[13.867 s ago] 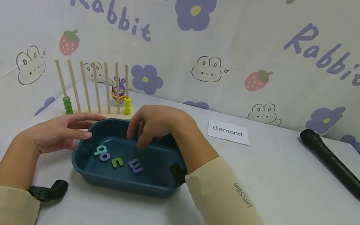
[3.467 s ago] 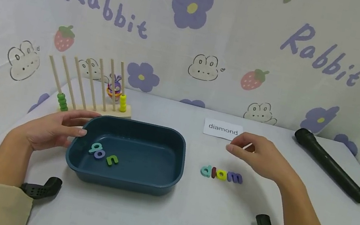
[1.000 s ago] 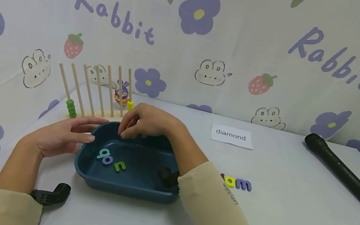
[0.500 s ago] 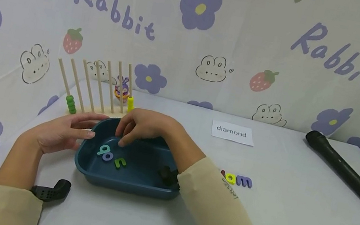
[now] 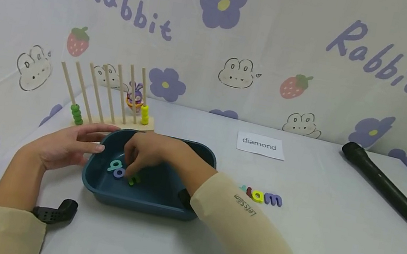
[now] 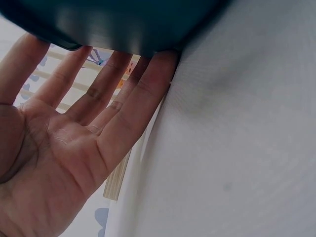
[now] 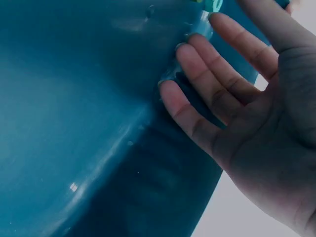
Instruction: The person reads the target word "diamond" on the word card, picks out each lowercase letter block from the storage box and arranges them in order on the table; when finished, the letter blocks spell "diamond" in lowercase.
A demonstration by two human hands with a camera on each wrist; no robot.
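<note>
My right hand (image 5: 147,153) reaches down into the dark blue tray (image 5: 144,206), thumb tip right beside the green letter n (image 5: 134,179), which it partly covers. A teal letter (image 5: 114,165) and a purple letter o (image 5: 119,173) lie to the left of it. In the right wrist view the fingers (image 7: 197,69) are spread and slightly bent, with nothing visible between them. My left hand (image 5: 67,146) rests its extended fingers and thumb against the tray's left side; the left wrist view shows the fingertips on the outer wall.
Right of the tray lies a row of coloured letters (image 5: 258,196), its left end behind the right sleeve. Behind stands a card (image 5: 260,145) reading "diamond". A black microphone (image 5: 385,185) lies far right. A wooden peg rack (image 5: 148,124) with beads stands behind the tray; a purple rabbit toy (image 5: 135,97) is behind it.
A purple m left the tray and sits in the letter row, first seen 3.5 s ago. My right hand went from that row back into the tray, then lower towards the n. The left hand stays.
</note>
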